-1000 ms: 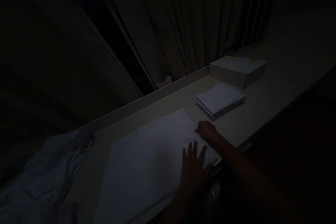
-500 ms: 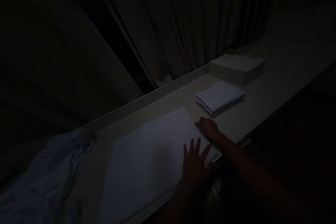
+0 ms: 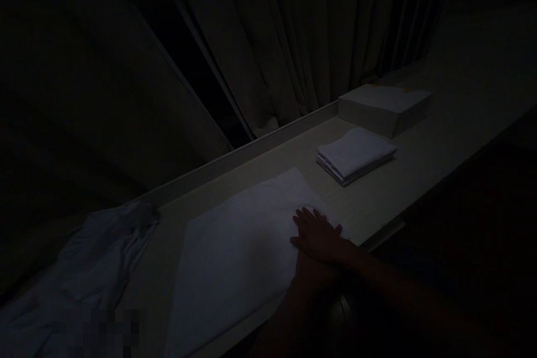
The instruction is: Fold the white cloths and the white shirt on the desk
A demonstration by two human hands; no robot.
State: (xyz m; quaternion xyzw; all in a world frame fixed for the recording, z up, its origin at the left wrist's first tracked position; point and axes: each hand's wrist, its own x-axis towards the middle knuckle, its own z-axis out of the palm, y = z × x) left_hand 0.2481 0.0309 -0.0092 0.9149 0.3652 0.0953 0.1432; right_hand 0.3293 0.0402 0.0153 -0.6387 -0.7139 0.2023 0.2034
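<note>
A white cloth (image 3: 235, 257) lies spread flat on a long pale table in dim light. My left hand (image 3: 310, 268) rests on the cloth's right end, largely covered by my other hand, with some fingertips showing flat on the fabric. Across its back lies my right hand (image 3: 321, 238), palm down with the fingers stretched out, holding nothing visible. Just beyond both hands sits a stack of folded white cloths (image 3: 356, 154).
A white box (image 3: 384, 109) stands behind the folded stack. Crumpled pale fabric (image 3: 104, 257) is heaped at the left end of the table (image 3: 352, 210). Curtains (image 3: 293, 39) hang behind the table's raised back edge.
My right hand has moved left from the cloth's right edge, opened from a closed shape, and come over my left hand. My left hand stays in about the same place.
</note>
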